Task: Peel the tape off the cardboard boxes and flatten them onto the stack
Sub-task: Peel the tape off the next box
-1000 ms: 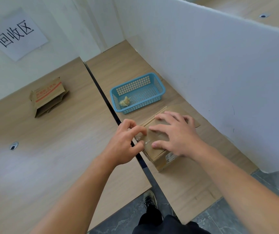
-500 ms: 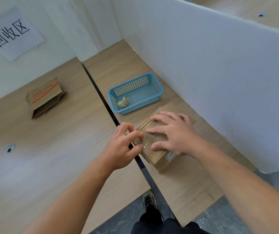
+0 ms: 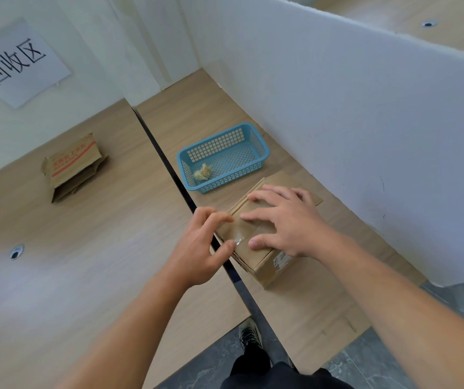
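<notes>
A small brown cardboard box [image 3: 264, 265] lies on the right table near the seam between the two tables. Clear tape [image 3: 239, 233] runs across its top. My right hand [image 3: 286, 220] rests flat on the box top, fingers spread, pressing it down. My left hand [image 3: 202, 248] is at the box's left edge, thumb and forefinger pinched on the lifted end of the tape. A flattened cardboard box [image 3: 73, 167] with red print lies on the left table, far from both hands.
A blue plastic basket [image 3: 258, 147] holding a crumpled wad of tape [image 3: 202, 172] stands just beyond the box. A white partition [image 3: 365, 122] walls the right side. A paper sign [image 3: 20, 63] hangs on the back wall. A dark gap [image 3: 169, 169] separates the tables.
My left hand's fingers have shifted along the box's left edge, and the tape end has lifted slightly there. The right hand stays flat on the box.
</notes>
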